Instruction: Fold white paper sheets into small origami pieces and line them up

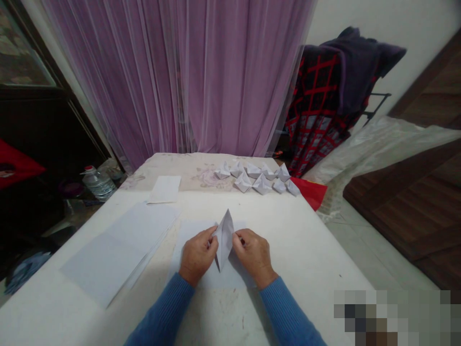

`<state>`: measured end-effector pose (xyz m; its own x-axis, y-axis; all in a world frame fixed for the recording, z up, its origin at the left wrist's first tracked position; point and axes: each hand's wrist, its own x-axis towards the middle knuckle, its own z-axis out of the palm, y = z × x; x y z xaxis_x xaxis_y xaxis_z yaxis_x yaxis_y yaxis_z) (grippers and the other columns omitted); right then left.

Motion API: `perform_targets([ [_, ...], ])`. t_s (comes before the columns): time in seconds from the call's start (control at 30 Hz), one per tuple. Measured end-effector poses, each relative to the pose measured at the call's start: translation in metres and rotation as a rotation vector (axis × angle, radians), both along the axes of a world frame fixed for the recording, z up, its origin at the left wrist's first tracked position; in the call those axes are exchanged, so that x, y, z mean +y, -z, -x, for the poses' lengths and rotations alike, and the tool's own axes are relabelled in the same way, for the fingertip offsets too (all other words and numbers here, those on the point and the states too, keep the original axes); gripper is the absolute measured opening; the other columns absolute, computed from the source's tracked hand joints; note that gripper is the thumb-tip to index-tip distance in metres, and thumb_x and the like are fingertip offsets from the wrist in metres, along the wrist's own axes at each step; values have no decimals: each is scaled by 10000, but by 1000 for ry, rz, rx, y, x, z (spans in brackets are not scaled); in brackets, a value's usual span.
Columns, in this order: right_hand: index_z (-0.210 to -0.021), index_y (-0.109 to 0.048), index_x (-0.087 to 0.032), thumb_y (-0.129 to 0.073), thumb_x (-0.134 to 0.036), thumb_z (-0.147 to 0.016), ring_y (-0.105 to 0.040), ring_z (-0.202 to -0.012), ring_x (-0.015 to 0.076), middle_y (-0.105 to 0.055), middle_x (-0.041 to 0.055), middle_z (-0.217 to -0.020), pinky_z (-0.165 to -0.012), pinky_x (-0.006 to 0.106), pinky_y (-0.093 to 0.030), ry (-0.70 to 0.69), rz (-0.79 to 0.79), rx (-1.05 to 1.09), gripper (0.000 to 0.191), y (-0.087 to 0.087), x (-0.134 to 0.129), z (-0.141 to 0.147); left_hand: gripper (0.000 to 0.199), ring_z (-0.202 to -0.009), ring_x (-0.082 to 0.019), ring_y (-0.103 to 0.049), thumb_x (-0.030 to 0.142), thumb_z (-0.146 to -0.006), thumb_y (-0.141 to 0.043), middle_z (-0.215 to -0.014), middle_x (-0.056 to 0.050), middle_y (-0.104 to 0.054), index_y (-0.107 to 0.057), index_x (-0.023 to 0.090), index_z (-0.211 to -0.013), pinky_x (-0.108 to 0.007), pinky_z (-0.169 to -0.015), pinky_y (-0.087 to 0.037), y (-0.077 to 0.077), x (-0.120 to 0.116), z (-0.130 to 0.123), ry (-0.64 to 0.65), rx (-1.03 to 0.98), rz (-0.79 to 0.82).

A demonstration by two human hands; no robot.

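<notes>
Paper (225, 238), folded to a point, pinched at opposite sides by left fingers (213, 244) and right fingers (238, 244), above a sheet (225, 281), well short of the far edge of the bench (306, 254). Possible tear or skewed crease from uneven pulling; slip from too light a pinch.

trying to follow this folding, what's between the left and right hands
The head view shows a folded paper piece between the left hand and right hand, pinched by both, with a flat sheet beneath.
</notes>
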<state>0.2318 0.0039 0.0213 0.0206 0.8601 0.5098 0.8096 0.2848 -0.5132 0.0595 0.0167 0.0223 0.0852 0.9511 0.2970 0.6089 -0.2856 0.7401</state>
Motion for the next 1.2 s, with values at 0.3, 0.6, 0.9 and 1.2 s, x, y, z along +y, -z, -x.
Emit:
perform_targets([
  [0.3, -843, -678, -230, -523, -255, -846, -628, -612, 146, -716, 15, -804, -627, 250, -450, -20, 83, 78, 158, 4, 5, -10, 420, -515, -97, -473, 334, -757, -507, -574, 50, -507, -699, 134, -1072, -194, -519, -381, 2, 9, 5, -31, -280, 256],
  [0.6, -1108, -652, -241, -404, -50, -817, -645, -1008, 164, -701, 51, -1064, -873, 284, -514, -381, -21, 66, 428, 4, 5, -14, 563, -449, -75, -403, 333, -699, -547, -535, 89, -431, -604, 90, -1204, -186, -455, -339, -11, 10, 8, 4, -474, 379],
  [0.9, -999, -715, -265, -527, -199, -886, -680, -900, 174, -725, 52, -1017, -823, 287, -524, -456, 52, -79, 228, -16, 3, -23, 753, -400, -50, -397, 241, -712, -549, -545, 101, -472, -380, 117, -1435, -154, -406, -315, -30, 14, 30, 79, -429, 505],
  [1.2, -891, -718, -242, -522, -244, -899, -654, -828, 166, -723, 37, -903, -763, 272, -486, -516, 170, 62, 196, -21, 1, -20, 784, -406, -49, -376, 221, -746, -526, -562, 94, -473, -285, 136, -1487, -142, -404, -304, -33, 4, 53, 128, -335, 563],
])
